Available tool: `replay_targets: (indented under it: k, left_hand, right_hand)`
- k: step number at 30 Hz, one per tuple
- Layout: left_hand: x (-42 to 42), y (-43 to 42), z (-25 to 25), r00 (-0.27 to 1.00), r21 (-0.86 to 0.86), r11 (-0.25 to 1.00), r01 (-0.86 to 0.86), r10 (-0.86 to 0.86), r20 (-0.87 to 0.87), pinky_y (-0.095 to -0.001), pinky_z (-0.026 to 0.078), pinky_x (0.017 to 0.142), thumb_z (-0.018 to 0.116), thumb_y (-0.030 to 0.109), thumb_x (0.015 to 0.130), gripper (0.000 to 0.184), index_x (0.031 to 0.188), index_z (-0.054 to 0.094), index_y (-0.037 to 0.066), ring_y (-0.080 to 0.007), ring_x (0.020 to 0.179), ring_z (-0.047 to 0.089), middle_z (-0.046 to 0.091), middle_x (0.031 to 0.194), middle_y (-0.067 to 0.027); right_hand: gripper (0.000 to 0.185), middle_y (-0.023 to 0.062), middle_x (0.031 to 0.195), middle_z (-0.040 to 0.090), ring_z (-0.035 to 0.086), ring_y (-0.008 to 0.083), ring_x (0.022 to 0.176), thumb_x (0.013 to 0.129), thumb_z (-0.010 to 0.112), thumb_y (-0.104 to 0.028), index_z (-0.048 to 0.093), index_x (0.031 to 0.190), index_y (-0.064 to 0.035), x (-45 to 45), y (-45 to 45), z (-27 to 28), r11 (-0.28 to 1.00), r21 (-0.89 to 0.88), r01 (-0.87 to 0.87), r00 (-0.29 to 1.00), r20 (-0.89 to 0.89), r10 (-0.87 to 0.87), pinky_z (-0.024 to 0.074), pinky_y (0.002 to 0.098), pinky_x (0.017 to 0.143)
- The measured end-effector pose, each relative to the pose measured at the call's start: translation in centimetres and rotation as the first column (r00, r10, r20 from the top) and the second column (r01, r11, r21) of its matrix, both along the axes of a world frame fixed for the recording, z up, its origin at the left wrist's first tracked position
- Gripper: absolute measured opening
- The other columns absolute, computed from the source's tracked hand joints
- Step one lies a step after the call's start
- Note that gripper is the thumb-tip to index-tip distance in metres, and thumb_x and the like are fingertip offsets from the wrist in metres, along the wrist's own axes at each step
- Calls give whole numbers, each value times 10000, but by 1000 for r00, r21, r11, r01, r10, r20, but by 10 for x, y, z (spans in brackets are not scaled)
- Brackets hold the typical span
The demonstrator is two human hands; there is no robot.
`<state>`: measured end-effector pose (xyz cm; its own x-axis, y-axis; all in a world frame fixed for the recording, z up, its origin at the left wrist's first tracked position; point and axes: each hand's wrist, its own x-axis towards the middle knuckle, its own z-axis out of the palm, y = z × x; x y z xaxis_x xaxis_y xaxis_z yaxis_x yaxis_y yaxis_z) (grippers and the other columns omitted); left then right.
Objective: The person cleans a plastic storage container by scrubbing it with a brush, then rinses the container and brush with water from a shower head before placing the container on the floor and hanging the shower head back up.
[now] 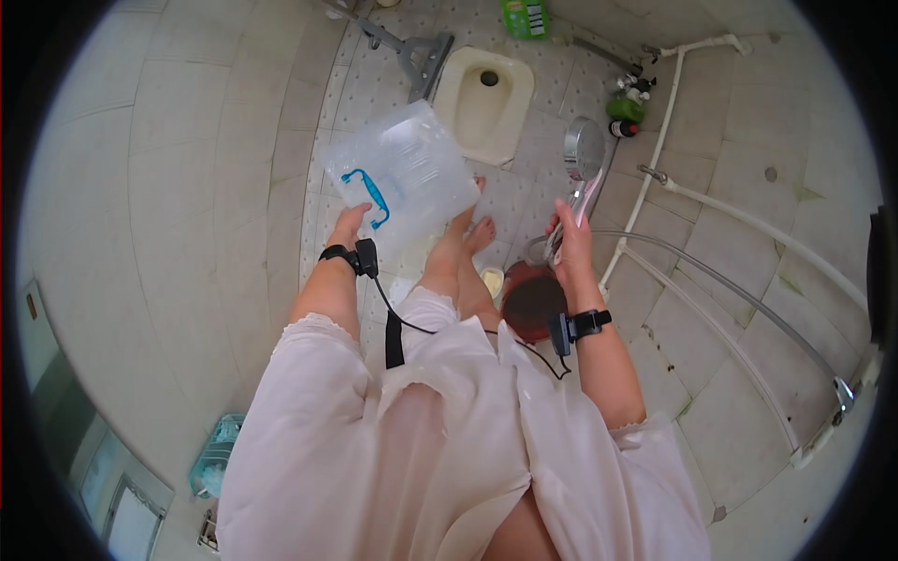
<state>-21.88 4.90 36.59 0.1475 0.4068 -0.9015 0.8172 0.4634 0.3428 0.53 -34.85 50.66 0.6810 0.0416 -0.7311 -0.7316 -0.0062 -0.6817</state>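
My left hand [352,224] grips the near left edge of a translucent plastic storage box [426,173], its fingers partly hidden by the plastic. A blue carry handle [372,194] sits on the box's side, close to my thumb. The box is tilted above the tiled floor, in front of my legs. On the right, my right hand [572,243] is closed around the handle of a hand shower [582,198]. A round silvery part [585,148] shows just beyond it, apparently the shower's head. From near this hand, a metal hose [739,266] curves off to the right.
A squat toilet [482,131] lies ahead, with a grey floor squeegee [416,61] beside it. A dark red bucket [533,299] stands near my right leg. Bottles [625,117] line the right wall, under white pipes [664,131]. A green package [525,17] lies at the back.
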Motion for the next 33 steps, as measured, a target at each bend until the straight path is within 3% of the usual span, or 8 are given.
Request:
replay_targets:
  k: [4,6,10,12,26,29,31,33]
  left_hand:
    - [36,-8,-2,991,13,1000,-26,27,-130,-466,516,930,757,239,880,485,1308,586,87,-274,1087,654,668,1216,-109]
    - [78,-26,-11,995,-9,999,-43,43,86,-432,485,913,755,231,879,373,1199,603,114,-215,1037,633,657,1131,-79]
    - [201,-73,-23,982,47,998,50,-57,180,-430,566,676,708,96,862,404,1232,546,96,-242,862,657,644,1018,-87]
    - [253,-109,14,957,18,991,-134,125,260,-426,559,551,694,41,858,392,1215,534,65,-282,803,710,642,998,-122]
    - [311,-120,57,790,193,916,351,-400,464,-385,587,586,672,21,860,255,1095,576,-3,-276,733,759,705,1004,-154]
    - [325,-120,69,552,403,686,606,-727,408,-410,597,697,675,44,849,242,1081,606,31,-323,822,760,718,1000,-187]
    - [330,-126,72,209,691,189,698,-976,56,-450,579,829,663,67,836,262,1096,628,69,-368,975,724,720,1034,-208]
    - [321,-130,68,123,704,85,705,-992,-3,-471,564,837,660,60,834,255,1088,634,80,-408,984,699,720,1022,-215]
  right_hand:
    - [248,-49,736,559,451,52,618,950,739,-331,625,961,-110,7,3,13,997,-26,-68,997,22,69,329,246,564]
    - [256,-46,745,560,459,57,630,947,743,-322,627,985,-97,13,5,13,996,-35,-79,996,45,80,339,246,578]
    - [257,-31,766,571,510,64,675,964,736,-319,610,982,-96,21,10,35,986,-74,-147,981,114,154,385,250,605]
    - [268,-30,769,574,507,59,683,958,743,-323,612,988,-91,27,15,48,986,-84,-145,976,149,156,386,248,613]
    - [323,-8,853,610,557,77,723,912,802,-274,608,1031,-44,36,-31,42,958,-243,150,971,218,-97,460,254,659]
    - [326,-6,833,606,558,84,717,914,796,-283,605,1036,-49,49,-43,44,935,-239,263,931,317,-181,462,254,662]
    - [321,-4,812,598,553,88,707,923,785,-290,597,1028,-53,57,-49,51,915,-242,324,918,313,-242,461,257,661]
    - [309,-1,804,594,548,92,701,934,773,-288,597,1031,-54,61,-57,51,926,-227,303,927,297,-230,460,260,660]
